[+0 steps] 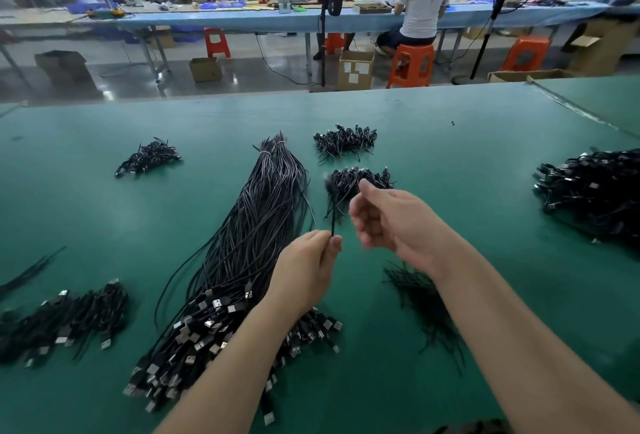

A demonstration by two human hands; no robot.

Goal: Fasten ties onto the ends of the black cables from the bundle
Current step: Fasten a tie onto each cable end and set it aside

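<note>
A long bundle of black cables (249,243) lies on the green table (450,163), its metal USB plugs fanned out near me. My left hand (308,267) pinches a thin black cable (333,215) that stands upright above it, its top end blurred. My right hand (384,218) hovers just right of that cable with fingers loosely curled; anything in it is too small to see. A loose pile of black ties (422,298) lies under my right forearm.
Small heaps of coiled black cables lie at the left (147,158), far centre (344,140), behind my hands (363,179), near left (62,322) and far right (595,191). Beyond the table edge a person sits on an orange stool (412,64).
</note>
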